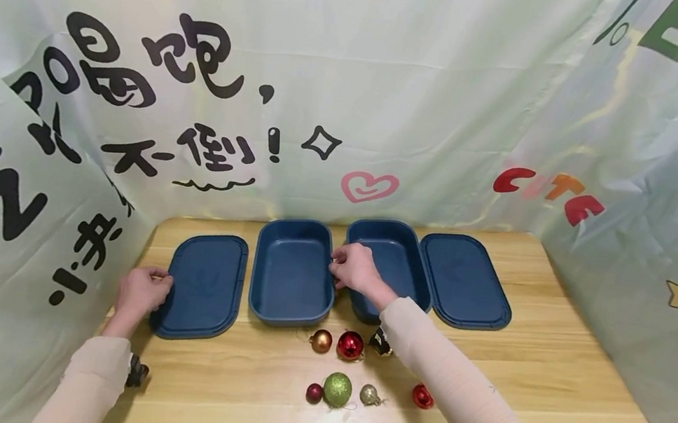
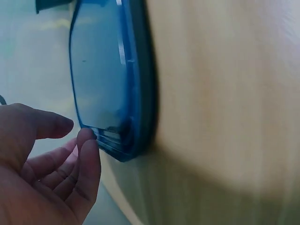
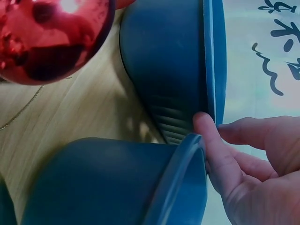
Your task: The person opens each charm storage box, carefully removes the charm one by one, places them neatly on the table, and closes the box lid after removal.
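My right hand (image 1: 356,269) pinches the right rim of the left blue box (image 1: 294,269), thumb on one side and a finger on the other. In the right wrist view, that finger sits in the gap beside the neighbouring blue box (image 3: 108,178). Both boxes stand upright with no contents visible. At the far left, my left hand (image 1: 141,292) is at the left edge of a flat blue lid (image 1: 203,286). The left wrist view shows its fingertips by the lid's corner (image 2: 126,147), thumb apart from the fingers; contact is hard to tell.
A second blue lid (image 1: 465,281) lies beside the right box. In front of the boxes are several Christmas baubles, among them a red one (image 1: 351,345), a copper one (image 1: 321,340) and a glittery green one (image 1: 337,389). Printed curtains (image 1: 453,112) enclose the wooden table (image 1: 566,380).
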`<control>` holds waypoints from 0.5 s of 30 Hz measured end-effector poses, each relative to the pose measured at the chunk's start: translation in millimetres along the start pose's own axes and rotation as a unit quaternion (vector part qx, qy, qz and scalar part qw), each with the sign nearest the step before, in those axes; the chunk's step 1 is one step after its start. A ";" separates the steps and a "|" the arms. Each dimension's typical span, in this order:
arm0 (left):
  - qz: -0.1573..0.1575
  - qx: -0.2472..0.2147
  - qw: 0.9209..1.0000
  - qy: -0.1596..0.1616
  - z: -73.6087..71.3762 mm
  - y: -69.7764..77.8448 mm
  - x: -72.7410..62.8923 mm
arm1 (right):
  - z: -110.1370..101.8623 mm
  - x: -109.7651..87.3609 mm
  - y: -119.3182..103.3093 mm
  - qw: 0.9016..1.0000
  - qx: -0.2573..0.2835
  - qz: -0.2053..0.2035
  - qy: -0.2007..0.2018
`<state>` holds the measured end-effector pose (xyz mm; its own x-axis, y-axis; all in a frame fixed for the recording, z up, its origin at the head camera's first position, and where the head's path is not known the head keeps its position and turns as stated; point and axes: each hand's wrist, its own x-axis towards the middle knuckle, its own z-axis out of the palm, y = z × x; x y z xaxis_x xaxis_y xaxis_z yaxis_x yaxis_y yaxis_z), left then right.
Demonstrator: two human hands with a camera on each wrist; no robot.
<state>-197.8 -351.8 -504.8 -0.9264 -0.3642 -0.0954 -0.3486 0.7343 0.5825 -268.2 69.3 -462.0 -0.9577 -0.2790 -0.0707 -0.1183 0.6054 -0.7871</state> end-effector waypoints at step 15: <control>-0.007 0.062 0.998 0.027 7.3 -10.9 -3.1 | -0.1 0.7 2.4 1.000 0.003 0.003 0.001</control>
<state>-192.1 -354.5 -516.7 -0.9138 -0.4020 -0.0574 -0.3788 0.7928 0.4775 -269.1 70.7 -463.9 -0.9587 -0.2746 -0.0745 -0.1110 0.6020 -0.7907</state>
